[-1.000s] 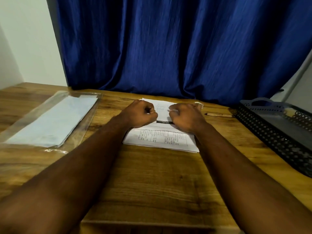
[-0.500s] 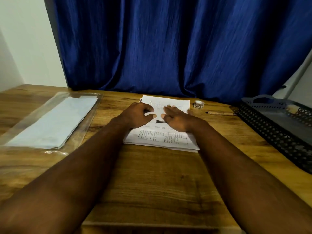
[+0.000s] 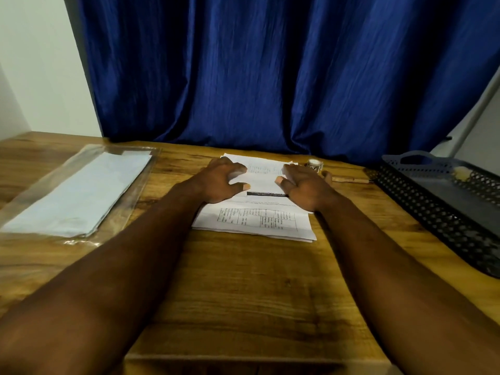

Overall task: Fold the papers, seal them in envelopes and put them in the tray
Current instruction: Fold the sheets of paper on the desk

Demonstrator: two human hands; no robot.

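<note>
A brown wood-grain table stands before a pleated deep-blue curtain, with a plain white wall at far left. At the table's centre, toward the curtain, lies a flat, unfolded stack of white printed papers, with a ruled table printed on the near part of the top sheet. Both hands rest on the far half of the stack, apart from each other: the left hand with fingers bent and spread, tips on the sheet; the right hand flat, fingers extended. Neither grips anything. To the left lies a clear plastic sleeve of pale blue envelopes. At the right edge sits a black perforated mesh tray. Between papers and tray lie a small white tape roll and a slim brown stick-shaped object.
</note>
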